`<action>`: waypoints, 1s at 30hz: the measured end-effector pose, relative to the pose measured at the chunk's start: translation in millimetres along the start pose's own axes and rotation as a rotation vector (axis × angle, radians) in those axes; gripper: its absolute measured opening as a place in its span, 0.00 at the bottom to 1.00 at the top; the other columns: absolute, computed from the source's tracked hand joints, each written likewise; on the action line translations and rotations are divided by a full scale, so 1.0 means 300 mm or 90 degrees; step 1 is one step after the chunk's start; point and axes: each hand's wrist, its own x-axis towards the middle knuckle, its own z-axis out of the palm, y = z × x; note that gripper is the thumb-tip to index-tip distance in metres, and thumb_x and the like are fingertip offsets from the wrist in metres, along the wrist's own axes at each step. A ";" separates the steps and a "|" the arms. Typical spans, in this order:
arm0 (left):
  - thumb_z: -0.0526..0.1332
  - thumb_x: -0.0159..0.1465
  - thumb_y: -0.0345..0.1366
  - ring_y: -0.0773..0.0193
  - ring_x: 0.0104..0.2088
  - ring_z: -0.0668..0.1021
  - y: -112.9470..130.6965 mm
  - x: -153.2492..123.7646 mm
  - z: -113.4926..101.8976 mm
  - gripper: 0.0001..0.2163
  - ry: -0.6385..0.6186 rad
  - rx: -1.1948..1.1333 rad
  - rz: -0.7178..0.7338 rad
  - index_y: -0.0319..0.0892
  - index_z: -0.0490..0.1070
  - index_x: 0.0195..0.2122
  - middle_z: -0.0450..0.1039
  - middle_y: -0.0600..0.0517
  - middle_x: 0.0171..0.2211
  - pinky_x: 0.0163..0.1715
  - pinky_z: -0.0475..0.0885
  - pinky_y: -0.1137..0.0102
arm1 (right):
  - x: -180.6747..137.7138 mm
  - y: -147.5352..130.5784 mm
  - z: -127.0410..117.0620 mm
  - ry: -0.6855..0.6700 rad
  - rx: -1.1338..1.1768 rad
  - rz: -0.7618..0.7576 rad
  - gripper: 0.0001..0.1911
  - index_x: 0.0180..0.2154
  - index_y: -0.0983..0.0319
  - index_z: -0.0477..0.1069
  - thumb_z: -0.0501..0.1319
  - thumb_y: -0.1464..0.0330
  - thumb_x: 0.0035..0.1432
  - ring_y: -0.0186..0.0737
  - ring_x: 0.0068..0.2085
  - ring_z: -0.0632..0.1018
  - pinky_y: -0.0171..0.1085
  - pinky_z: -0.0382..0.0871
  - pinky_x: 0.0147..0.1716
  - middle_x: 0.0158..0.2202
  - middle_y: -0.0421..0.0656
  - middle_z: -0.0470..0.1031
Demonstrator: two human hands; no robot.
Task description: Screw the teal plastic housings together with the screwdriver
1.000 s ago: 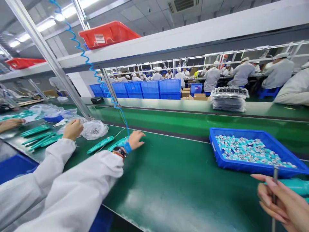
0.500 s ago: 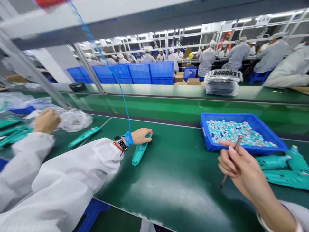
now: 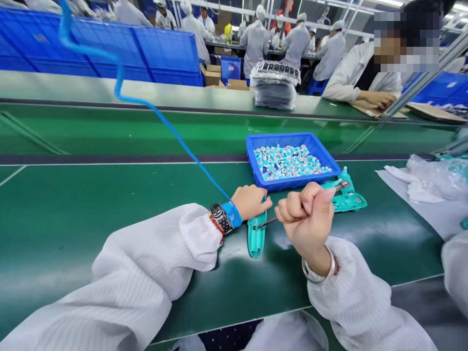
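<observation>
Green worktop [image 3: 91, 204] bears a teal shell [image 3: 256, 242], far end under the left hand [image 3: 250, 202].

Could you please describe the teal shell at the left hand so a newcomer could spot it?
On the green worktop sits a shallow blue plastic tray. Nearer the camera, the left hand holds a long, round-ended teal plastic shell. Unlike the teal plastic pieces to its right, it is in hand.

Bright, cool white light, with ceiling lights [image 3: 461, 7] showing top right; pale glare on the green bench [image 3: 164, 190] at far left. My left hand [image 3: 250, 202] and right hand [image 3: 307, 219] read fairly sharp, distant workers [image 3: 256, 41] softer. Wide-angle stretch lengthens my left sleeve [image 3: 146, 273]; pixelation masks one co-worker's head [image 3: 405, 41].
</observation>
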 end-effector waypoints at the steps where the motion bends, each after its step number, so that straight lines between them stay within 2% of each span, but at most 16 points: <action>1: 0.46 0.62 0.41 0.50 0.37 0.77 0.000 0.000 0.000 0.16 0.002 -0.002 0.004 0.41 0.72 0.34 0.75 0.44 0.34 0.33 0.68 0.63 | 0.001 0.004 0.000 -0.002 -0.006 -0.003 0.22 0.20 0.61 0.51 0.48 0.56 0.62 0.25 0.15 0.45 0.27 0.43 0.15 0.16 0.32 0.40; 15: 0.48 0.61 0.41 0.50 0.38 0.77 -0.001 -0.004 -0.008 0.15 -0.014 -0.024 0.022 0.41 0.72 0.35 0.75 0.45 0.33 0.33 0.68 0.63 | 0.008 0.039 0.015 0.006 -0.073 0.007 0.23 0.20 0.61 0.50 0.51 0.55 0.60 0.24 0.15 0.45 0.27 0.44 0.15 0.16 0.32 0.40; 19: 0.52 0.59 0.43 0.51 0.35 0.77 -0.001 -0.006 -0.012 0.14 -0.039 -0.065 0.028 0.41 0.72 0.34 0.74 0.46 0.30 0.31 0.67 0.65 | 0.016 0.047 0.027 -0.024 -0.089 0.012 0.22 0.21 0.61 0.51 0.51 0.55 0.60 0.24 0.15 0.46 0.27 0.45 0.15 0.15 0.31 0.41; 25: 0.51 0.59 0.43 0.56 0.31 0.77 -0.008 -0.003 -0.013 0.14 -0.038 -0.112 0.022 0.40 0.72 0.33 0.74 0.47 0.29 0.29 0.65 0.68 | -0.002 0.077 0.027 -0.064 -0.101 0.010 0.19 0.22 0.60 0.51 0.49 0.59 0.62 0.24 0.16 0.48 0.28 0.44 0.16 0.17 0.32 0.42; 30: 0.52 0.59 0.43 0.52 0.34 0.77 -0.010 -0.006 -0.015 0.14 -0.046 -0.067 0.014 0.41 0.72 0.33 0.75 0.46 0.31 0.29 0.65 0.66 | -0.015 0.071 0.025 -0.066 -0.110 0.002 0.19 0.22 0.61 0.51 0.49 0.59 0.63 0.24 0.16 0.48 0.28 0.45 0.17 0.16 0.32 0.43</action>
